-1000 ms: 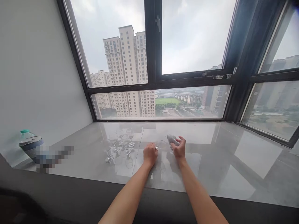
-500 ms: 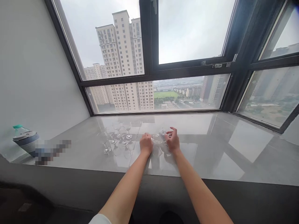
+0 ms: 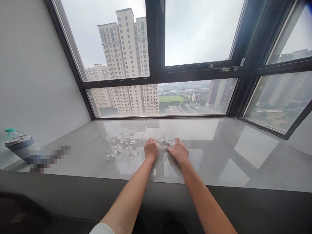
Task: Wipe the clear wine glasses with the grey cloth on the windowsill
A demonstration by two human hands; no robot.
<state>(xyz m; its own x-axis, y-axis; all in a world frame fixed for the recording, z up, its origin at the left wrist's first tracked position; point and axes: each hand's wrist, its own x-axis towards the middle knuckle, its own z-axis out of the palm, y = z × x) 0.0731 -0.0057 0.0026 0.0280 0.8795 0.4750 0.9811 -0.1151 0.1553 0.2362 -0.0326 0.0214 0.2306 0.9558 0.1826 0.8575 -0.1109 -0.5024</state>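
Note:
On the glossy grey sill my left hand is closed around a clear stemmed glass that lies between my two hands. My right hand is curled over a small pale cloth and presses it against the glass's right side. Most of the cloth is hidden under the fingers. To the left of my left hand stands a cluster of several clear stemmed glasses, upright and apart from my hands.
A wide dark-framed window rises behind the sill, with tall buildings outside. A white wall closes the left side. At the far left stands a round blue-banded container with a green-capped bottle behind it. A dark ledge runs along the sill's front.
My right hand, open-fingered with the cloth a second ago, has come down and closed over the cloth against the glass. The view has drifted slightly; the left hand keeps its hold.

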